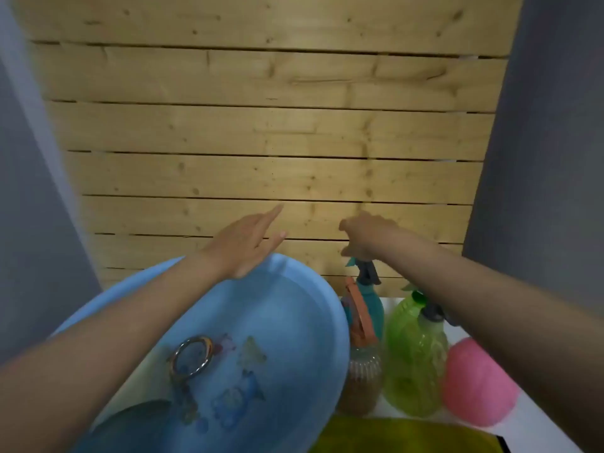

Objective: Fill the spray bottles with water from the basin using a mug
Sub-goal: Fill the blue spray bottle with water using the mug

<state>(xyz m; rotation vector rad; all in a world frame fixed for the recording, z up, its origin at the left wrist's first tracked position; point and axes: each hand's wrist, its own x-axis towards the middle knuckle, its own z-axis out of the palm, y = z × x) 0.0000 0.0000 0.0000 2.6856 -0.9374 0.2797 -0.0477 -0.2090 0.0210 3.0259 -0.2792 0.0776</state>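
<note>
A light blue basin (330, 308) full of water fills the lower left. A mug (192, 356) with a metal rim lies sunk in the water. To the basin's right stand a teal spray bottle (371, 304), a brownish bottle with an orange sprayer (362, 377) and a green spray bottle (413, 351). My left hand (243, 245) hovers over the basin's far rim, fingers straight. Above the teal bottle's spray head, my right hand (367, 237) has its fingers curled; whether it grips the head is hidden.
A pink round object (475, 382) sits right of the green bottle on a white surface (529, 423). A yellow-green object (402, 434) lies at the bottom edge. A wooden plank wall (277, 132) stands close behind, with grey walls (549, 158) on both sides.
</note>
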